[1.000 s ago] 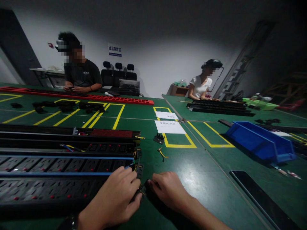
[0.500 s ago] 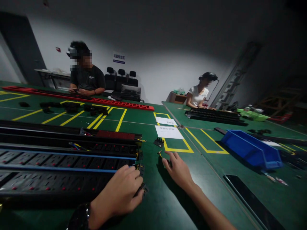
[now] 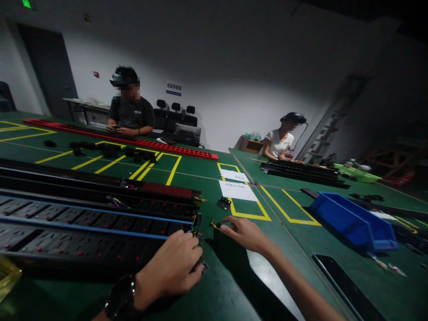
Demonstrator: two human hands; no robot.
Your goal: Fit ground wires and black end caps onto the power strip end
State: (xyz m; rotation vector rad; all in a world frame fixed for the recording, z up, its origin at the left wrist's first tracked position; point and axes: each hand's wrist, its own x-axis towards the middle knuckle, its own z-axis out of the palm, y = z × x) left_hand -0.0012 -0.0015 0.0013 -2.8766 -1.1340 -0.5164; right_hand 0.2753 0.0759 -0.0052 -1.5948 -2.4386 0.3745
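My left hand (image 3: 172, 265) is closed over the right end of the nearest black power strip (image 3: 100, 249). A small dark end piece (image 3: 202, 264) shows between its thumb and fingers. To the right, my right hand (image 3: 242, 232) hovers over the green table, thumb and forefinger pinched on a short yellow wire (image 3: 216, 226) with a small terminal at its tip. More black power strips with red switches and blue edge strips lie side by side behind my left hand. Loose wire ends (image 3: 202, 200) stick out at their right ends. Near my right fingertips lies a small black bracket (image 3: 224, 203).
White paper sheets (image 3: 238, 191) lie beyond my right hand. At right are a blue bin (image 3: 356, 223) and a phone (image 3: 351, 285). Red slotted rails (image 3: 174, 149) cross the far side. Two people (image 3: 131, 107) sit across the table, the second person (image 3: 281, 138) at far right.
My right hand has moved left, bringing the yellow wire closer to the strip ends. My left hand stays on the strip. The whole view has shifted slightly.
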